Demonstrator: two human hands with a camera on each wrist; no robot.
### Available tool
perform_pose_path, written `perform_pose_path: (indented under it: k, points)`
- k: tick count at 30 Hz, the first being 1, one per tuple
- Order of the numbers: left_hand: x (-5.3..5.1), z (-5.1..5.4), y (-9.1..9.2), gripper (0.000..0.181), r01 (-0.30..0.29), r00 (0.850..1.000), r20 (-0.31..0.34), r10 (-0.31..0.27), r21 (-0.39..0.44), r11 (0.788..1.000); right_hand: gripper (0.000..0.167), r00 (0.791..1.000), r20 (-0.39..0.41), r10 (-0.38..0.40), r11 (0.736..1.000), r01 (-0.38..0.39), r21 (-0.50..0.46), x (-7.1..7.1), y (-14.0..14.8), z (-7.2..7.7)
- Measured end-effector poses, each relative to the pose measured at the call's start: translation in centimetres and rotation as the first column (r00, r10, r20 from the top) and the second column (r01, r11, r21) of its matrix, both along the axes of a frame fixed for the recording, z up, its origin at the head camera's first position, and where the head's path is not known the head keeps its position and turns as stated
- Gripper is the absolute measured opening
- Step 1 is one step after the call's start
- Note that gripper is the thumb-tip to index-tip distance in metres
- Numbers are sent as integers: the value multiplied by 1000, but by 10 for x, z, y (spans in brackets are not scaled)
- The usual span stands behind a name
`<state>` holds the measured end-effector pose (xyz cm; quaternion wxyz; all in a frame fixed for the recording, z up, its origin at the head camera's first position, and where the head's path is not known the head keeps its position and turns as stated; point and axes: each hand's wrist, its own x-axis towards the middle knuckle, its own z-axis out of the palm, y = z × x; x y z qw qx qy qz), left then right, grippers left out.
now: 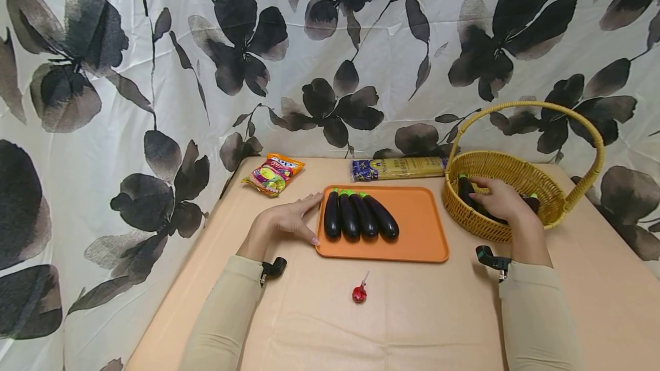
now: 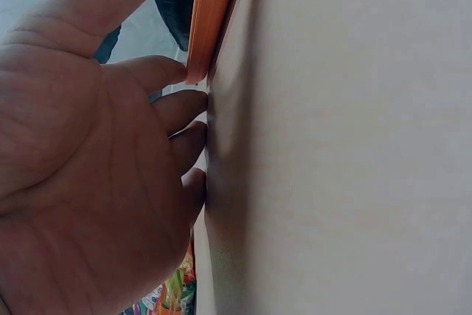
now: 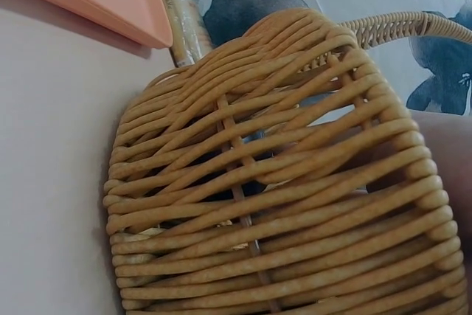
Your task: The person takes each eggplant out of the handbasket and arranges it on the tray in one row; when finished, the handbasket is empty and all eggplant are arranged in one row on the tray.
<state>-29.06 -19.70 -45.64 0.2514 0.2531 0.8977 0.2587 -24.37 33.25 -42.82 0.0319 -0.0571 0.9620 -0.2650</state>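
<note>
Four dark eggplants (image 1: 359,216) lie side by side on the left part of an orange tray (image 1: 420,222), green caps toward the back. My left hand (image 1: 291,219) touches the tray's left edge, thumb and fingers spread; in the left wrist view the fingertips of that hand (image 2: 96,145) meet the table beside the tray's rim (image 2: 209,20). Inside the wicker basket (image 1: 476,228), my right hand (image 1: 500,199) grips an eggplant (image 1: 466,189) near its left wall. Another eggplant (image 1: 531,202) shows at the right of the basket. Basket weave (image 3: 280,182) mostly hides the right hand in the right wrist view.
A colourful snack bag (image 1: 273,174) lies behind the left hand. Behind the tray is a long yellow and blue packet (image 1: 399,168). A red-wrapped lollipop (image 1: 359,293) lies in front of the tray. The basket's tall handle (image 1: 536,104) arches up; floral cloth (image 1: 330,44) hangs behind the table.
</note>
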Motion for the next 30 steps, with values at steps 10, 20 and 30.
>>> perform_pose_path:
  k: [10,20,30]
  points:
    - [0,0,0,135,1,1000,-17,-1,-19,1000,56,999,18,27,999,-26,-19,-3,0,1]
    - [2,3,1,135,-6,1000,-18,5,-15,1000,60,999,42,15,991,-10,-137,0,-2,0]
    - [2,0,0,136,-8,1000,-24,8,-21,1000,55,997,73,20,974,-3,-229,1,-4,-2]
